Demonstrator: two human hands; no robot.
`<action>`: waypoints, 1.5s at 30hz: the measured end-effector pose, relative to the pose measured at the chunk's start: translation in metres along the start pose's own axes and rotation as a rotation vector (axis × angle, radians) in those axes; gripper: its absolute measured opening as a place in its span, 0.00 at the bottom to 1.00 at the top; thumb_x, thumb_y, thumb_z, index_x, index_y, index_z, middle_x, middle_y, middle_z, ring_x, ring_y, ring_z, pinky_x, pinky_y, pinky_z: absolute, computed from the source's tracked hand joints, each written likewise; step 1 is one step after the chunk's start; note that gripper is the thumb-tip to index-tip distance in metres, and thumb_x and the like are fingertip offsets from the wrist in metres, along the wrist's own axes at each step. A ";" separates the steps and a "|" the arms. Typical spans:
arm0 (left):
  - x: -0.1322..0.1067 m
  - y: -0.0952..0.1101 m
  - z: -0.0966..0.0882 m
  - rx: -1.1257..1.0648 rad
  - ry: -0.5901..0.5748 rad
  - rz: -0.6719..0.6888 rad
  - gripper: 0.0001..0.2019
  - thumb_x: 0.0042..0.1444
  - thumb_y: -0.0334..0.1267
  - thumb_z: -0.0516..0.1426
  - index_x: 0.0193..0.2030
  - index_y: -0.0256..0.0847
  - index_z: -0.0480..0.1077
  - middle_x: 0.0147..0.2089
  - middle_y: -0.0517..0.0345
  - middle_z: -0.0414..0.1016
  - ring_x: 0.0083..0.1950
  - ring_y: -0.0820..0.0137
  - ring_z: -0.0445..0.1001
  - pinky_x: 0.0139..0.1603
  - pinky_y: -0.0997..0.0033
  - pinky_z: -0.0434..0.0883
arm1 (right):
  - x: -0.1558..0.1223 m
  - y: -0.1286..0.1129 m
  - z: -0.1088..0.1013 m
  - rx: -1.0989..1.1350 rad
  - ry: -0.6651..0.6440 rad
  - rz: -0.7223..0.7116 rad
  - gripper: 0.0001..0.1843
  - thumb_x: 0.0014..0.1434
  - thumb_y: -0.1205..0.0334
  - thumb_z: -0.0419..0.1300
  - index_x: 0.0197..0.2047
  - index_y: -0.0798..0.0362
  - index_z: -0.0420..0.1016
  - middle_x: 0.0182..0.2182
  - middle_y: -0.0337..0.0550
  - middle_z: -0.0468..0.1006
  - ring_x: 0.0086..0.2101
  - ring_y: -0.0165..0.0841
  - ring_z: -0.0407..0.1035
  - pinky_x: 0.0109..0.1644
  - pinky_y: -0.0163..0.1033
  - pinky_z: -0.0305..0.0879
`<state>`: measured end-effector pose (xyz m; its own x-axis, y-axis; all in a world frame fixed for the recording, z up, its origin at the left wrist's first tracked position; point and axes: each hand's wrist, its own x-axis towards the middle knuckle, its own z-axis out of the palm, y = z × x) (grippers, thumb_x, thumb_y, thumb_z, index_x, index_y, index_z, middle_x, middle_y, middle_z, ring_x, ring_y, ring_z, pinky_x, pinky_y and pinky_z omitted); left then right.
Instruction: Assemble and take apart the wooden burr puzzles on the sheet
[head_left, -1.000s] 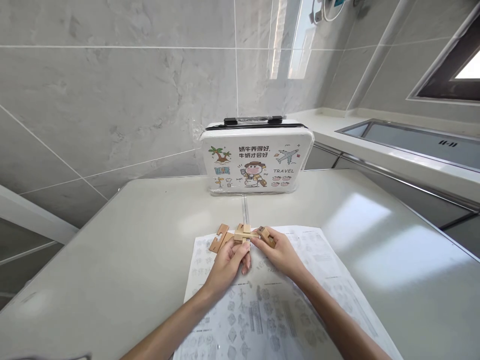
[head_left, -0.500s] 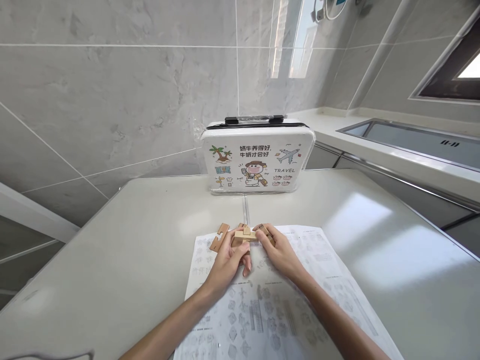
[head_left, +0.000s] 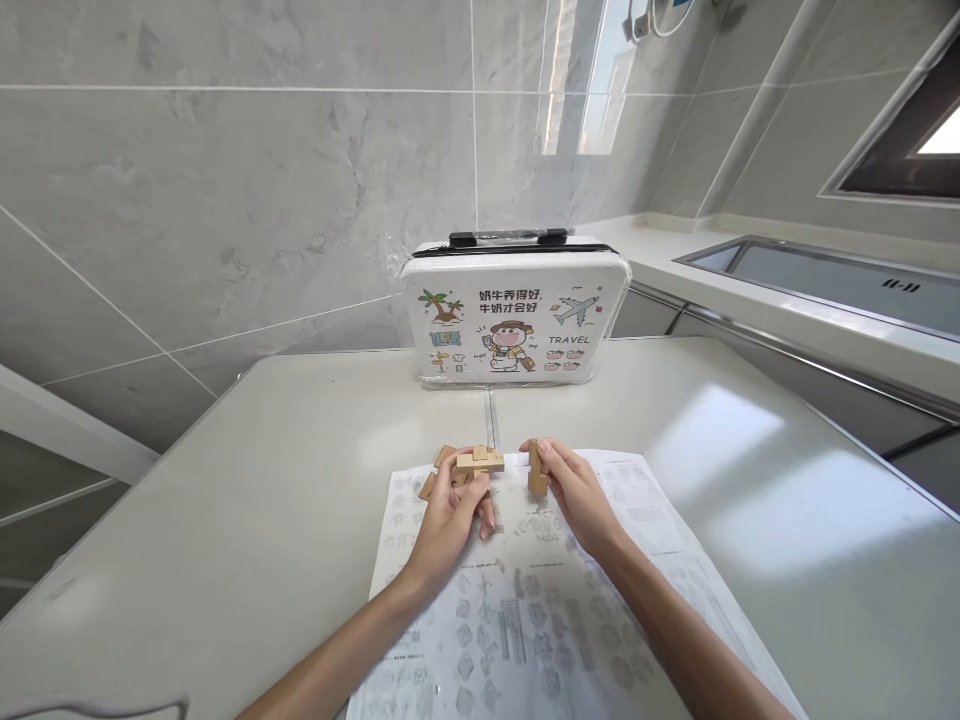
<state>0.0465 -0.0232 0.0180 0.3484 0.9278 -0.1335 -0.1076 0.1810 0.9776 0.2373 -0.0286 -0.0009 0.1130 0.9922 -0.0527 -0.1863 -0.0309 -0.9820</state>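
My left hand (head_left: 454, 515) grips a partly joined cluster of wooden puzzle pieces (head_left: 480, 461), held just above the printed instruction sheet (head_left: 525, 620). My right hand (head_left: 574, 492) pinches a single wooden piece (head_left: 535, 469), held upright a little to the right of the cluster and apart from it. Another loose wooden piece (head_left: 433, 478) lies on the sheet's far left corner, partly hidden behind my left hand.
A white suitcase-shaped box (head_left: 514, 312) with cartoon travel pictures stands against the tiled wall at the back of the white table (head_left: 225, 520). A counter with a recessed sink (head_left: 825, 275) runs along the right.
My right hand has pulled away from the cluster and now holds one piece upright. My left hand lifted the cluster slightly and shifted it left.
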 end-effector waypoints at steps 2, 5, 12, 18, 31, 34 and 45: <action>0.000 0.001 0.001 0.000 0.008 0.012 0.21 0.67 0.52 0.59 0.61 0.47 0.61 0.24 0.69 0.70 0.24 0.74 0.67 0.31 0.73 0.67 | 0.000 0.001 0.001 0.040 -0.017 -0.005 0.24 0.65 0.36 0.61 0.39 0.49 0.80 0.30 0.39 0.68 0.32 0.35 0.61 0.39 0.40 0.62; -0.001 0.003 0.003 0.008 0.026 0.027 0.22 0.67 0.52 0.59 0.61 0.46 0.61 0.24 0.69 0.71 0.23 0.74 0.66 0.30 0.73 0.66 | 0.000 0.000 0.003 0.106 -0.061 0.016 0.21 0.66 0.39 0.61 0.41 0.49 0.78 0.29 0.37 0.68 0.29 0.33 0.60 0.37 0.40 0.61; -0.003 0.006 0.004 0.030 0.041 0.052 0.23 0.67 0.54 0.58 0.61 0.46 0.61 0.23 0.69 0.71 0.23 0.73 0.66 0.30 0.72 0.66 | -0.001 -0.001 0.004 0.040 -0.101 0.009 0.15 0.68 0.46 0.59 0.45 0.48 0.75 0.25 0.36 0.71 0.28 0.33 0.60 0.36 0.40 0.58; -0.003 0.006 0.004 0.071 0.090 0.084 0.24 0.67 0.53 0.59 0.63 0.47 0.59 0.23 0.69 0.71 0.23 0.73 0.67 0.32 0.71 0.68 | -0.005 0.002 0.009 -0.266 -0.134 -0.087 0.14 0.70 0.49 0.53 0.45 0.48 0.74 0.26 0.36 0.71 0.28 0.35 0.62 0.37 0.41 0.59; 0.000 0.005 -0.001 0.094 0.115 0.102 0.27 0.67 0.54 0.59 0.65 0.49 0.56 0.24 0.70 0.71 0.24 0.73 0.68 0.32 0.73 0.66 | -0.009 0.019 0.012 -0.533 -0.188 -0.287 0.16 0.75 0.54 0.50 0.61 0.45 0.69 0.49 0.48 0.78 0.49 0.43 0.74 0.53 0.49 0.71; 0.001 0.004 -0.002 0.119 0.124 0.104 0.27 0.67 0.54 0.59 0.66 0.49 0.55 0.24 0.70 0.70 0.24 0.73 0.68 0.31 0.73 0.66 | -0.007 0.019 0.011 -0.543 -0.176 -0.393 0.14 0.75 0.54 0.51 0.57 0.45 0.73 0.52 0.51 0.74 0.49 0.43 0.74 0.54 0.50 0.72; 0.000 -0.002 -0.002 0.388 0.125 0.183 0.28 0.68 0.49 0.58 0.69 0.44 0.55 0.25 0.66 0.74 0.27 0.70 0.73 0.37 0.68 0.71 | -0.010 0.011 0.015 -0.517 -0.093 -0.548 0.09 0.73 0.57 0.57 0.53 0.44 0.74 0.47 0.49 0.75 0.44 0.42 0.74 0.52 0.51 0.73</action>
<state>0.0448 -0.0225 0.0155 0.2383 0.9698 0.0522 0.2089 -0.1037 0.9724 0.2197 -0.0370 -0.0084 -0.0295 0.8872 0.4605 0.3564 0.4398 -0.8244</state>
